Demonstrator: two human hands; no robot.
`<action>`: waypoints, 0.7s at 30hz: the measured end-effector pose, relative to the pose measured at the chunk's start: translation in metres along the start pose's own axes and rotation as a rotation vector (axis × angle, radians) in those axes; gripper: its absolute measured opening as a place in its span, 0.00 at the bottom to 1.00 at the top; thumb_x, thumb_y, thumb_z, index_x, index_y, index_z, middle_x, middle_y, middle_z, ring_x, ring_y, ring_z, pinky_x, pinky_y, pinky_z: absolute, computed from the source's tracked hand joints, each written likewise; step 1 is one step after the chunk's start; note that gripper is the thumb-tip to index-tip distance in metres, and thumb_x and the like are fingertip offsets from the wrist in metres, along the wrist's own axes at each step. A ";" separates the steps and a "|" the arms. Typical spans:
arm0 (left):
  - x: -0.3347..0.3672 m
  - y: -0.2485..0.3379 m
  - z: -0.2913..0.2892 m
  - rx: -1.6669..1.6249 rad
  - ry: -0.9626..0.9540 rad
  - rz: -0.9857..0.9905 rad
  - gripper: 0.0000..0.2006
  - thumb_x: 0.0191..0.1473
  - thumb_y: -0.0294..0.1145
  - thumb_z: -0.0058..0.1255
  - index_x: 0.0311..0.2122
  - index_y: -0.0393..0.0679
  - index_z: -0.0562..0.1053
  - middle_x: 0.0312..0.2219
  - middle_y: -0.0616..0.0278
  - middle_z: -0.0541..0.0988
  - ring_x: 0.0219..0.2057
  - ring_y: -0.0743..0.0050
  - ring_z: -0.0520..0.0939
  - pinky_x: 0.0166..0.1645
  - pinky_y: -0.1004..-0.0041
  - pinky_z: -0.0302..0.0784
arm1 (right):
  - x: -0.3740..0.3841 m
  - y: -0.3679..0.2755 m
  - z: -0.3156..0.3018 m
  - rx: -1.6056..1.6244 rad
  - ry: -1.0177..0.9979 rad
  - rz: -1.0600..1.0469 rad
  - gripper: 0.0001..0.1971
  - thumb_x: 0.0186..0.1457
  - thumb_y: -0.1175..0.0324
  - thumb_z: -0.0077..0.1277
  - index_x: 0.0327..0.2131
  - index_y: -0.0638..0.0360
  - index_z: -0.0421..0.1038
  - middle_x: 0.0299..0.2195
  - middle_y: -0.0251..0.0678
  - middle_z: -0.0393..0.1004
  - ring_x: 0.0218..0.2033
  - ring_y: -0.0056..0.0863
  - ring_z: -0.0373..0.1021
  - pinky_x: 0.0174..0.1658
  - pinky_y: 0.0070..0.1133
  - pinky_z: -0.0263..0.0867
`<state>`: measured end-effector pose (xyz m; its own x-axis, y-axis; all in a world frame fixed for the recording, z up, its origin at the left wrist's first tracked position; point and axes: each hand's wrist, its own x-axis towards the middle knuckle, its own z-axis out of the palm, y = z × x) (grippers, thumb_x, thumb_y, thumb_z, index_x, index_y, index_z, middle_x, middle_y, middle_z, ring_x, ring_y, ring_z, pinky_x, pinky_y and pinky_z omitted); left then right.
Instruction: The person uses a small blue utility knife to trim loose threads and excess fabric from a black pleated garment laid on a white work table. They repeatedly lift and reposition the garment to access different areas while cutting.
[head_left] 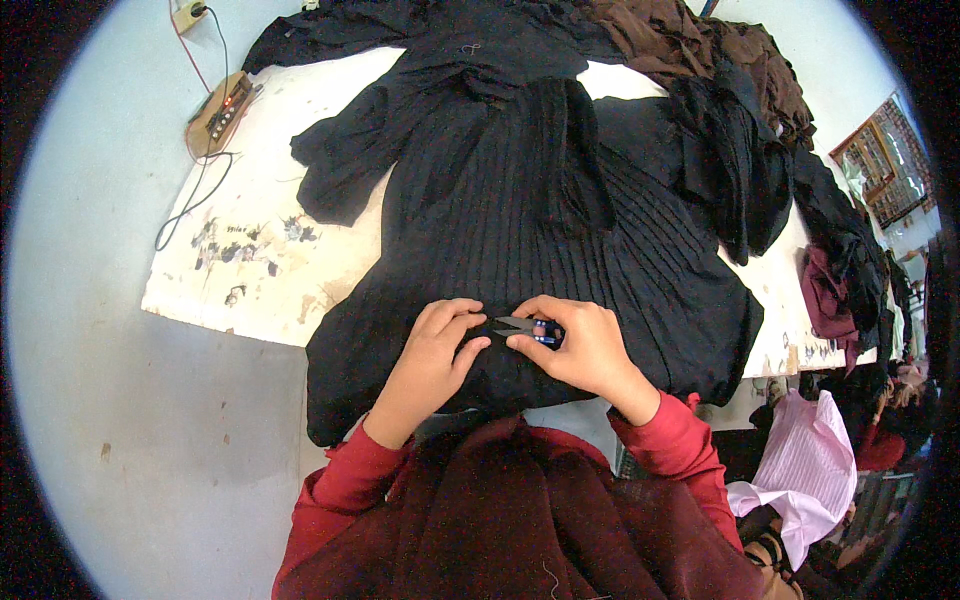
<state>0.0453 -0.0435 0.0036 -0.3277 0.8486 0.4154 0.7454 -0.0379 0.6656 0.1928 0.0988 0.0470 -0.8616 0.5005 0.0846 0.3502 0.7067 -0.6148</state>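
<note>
Left hand (432, 350): over the black garment, just left of the snips' blades; thumb and index fingertips look slightly apart, though whether this grip pinches thread or fabric cannot be told.
Right hand (578, 345): grip clamped on the snips, thumb below and index finger above.
Snips (545, 330): small, blue-handled, in the right hand above the garment's near part; blades parted, tips pointing toward the left hand.
Black garment (480, 220): pleated, spread across the table and beneath both hands, its near end hanging past the edge.
Table (320, 262): pale, dark-stained at left.
Brown cloth (770, 85): heaped at the far right.
Control box (222, 115): red-lit, corded, by the table's left edge.
Pink striped cloth (808, 440): beyond the table, lower right.
</note>
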 end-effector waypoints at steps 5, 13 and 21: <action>0.002 -0.007 -0.001 0.027 -0.053 0.004 0.05 0.52 0.26 0.53 0.35 0.37 0.72 0.37 0.56 0.76 0.44 0.56 0.75 0.50 0.64 0.69 | -0.001 0.003 -0.001 0.000 0.009 -0.003 0.15 0.45 0.57 0.63 0.35 0.53 0.77 0.22 0.34 0.76 0.23 0.32 0.75 0.28 0.24 0.68; 0.003 -0.011 0.004 -0.083 0.052 -0.027 0.03 0.54 0.24 0.50 0.35 0.37 0.71 0.36 0.54 0.75 0.40 0.55 0.77 0.47 0.66 0.71 | 0.000 -0.007 0.003 -0.020 0.021 -0.021 0.14 0.46 0.56 0.62 0.33 0.53 0.77 0.21 0.35 0.76 0.22 0.33 0.75 0.26 0.25 0.68; 0.002 -0.011 0.002 -0.109 0.055 -0.037 0.03 0.54 0.25 0.51 0.34 0.38 0.72 0.36 0.55 0.76 0.39 0.58 0.77 0.47 0.66 0.71 | 0.001 -0.014 0.008 -0.140 0.081 -0.104 0.12 0.48 0.56 0.60 0.29 0.53 0.77 0.20 0.38 0.76 0.21 0.37 0.74 0.24 0.28 0.67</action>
<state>0.0376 -0.0399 -0.0047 -0.3874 0.8202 0.4209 0.6659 -0.0668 0.7430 0.1844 0.0854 0.0496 -0.8655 0.4556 0.2084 0.3130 0.8166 -0.4850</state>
